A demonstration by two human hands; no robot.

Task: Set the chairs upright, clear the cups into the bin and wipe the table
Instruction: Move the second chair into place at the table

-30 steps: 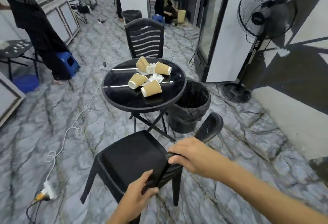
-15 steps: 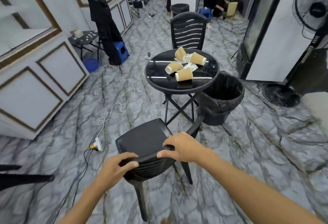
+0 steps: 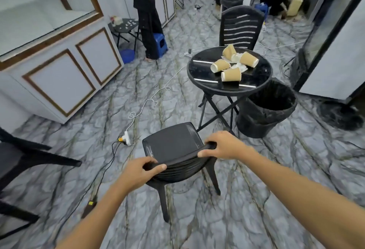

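A black plastic chair point(image 3: 173, 144) stands upright in front of me. My left hand point(image 3: 138, 171) and my right hand point(image 3: 223, 146) both grip the top of its backrest. Beyond it is a round black table point(image 3: 205, 79) with several tan paper cups point(image 3: 231, 75) lying on their sides around crumpled white tissue point(image 3: 240, 67). A black-lined bin point(image 3: 264, 110) sits on the floor right of the table. A second black chair point(image 3: 241, 25) stands upright behind the table. Another black chair point(image 3: 21, 160) lies tipped at the left edge.
A white cable and power strip point(image 3: 126, 136) trail across the marble floor left of the held chair. White cabinets point(image 3: 59, 67) line the left wall. A standing person point(image 3: 148, 15) and a blue stool point(image 3: 161, 43) are further back; another person crouches at the far right.
The chair has swung from tilted to upright on its legs, both hands still on its backrest. My view has shifted left and back, bringing in the tipped chair at the left.
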